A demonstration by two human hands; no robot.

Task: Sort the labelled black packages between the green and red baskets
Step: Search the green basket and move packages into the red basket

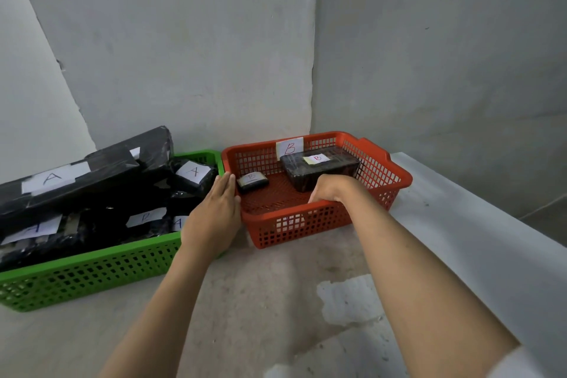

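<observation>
I see two baskets side by side on a pale concrete surface [245,301], set against a grey wall [184,40]. The green basket [92,267] stands at the left, the red basket [322,218] just to its right, their near corners almost touching.

The green basket is heaped with black packages. A long package [61,184] marked A lies tilted across the top at the far left. A smaller A package [193,173] sits at the far right corner. Lower down I read further white labels: one partly hidden at the near left [33,230], one at the middle [146,217], and one A label [179,222] beside the left wrist.

The red basket carries a B tag [289,147] on its far wall. Inside it, a large B package [319,170] rests at the far side and a small B package [252,181] at the far left, the two apart.

The left hand [214,212] lies flat with fingers straight and together, against the left rim of the red basket, between the two baskets; it grasps nothing. The right hand [331,190] reaches over the near rim of the red basket with fingers curled downward inside. I cannot tell whether it grasps anything; the fingertips are hidden.
</observation>
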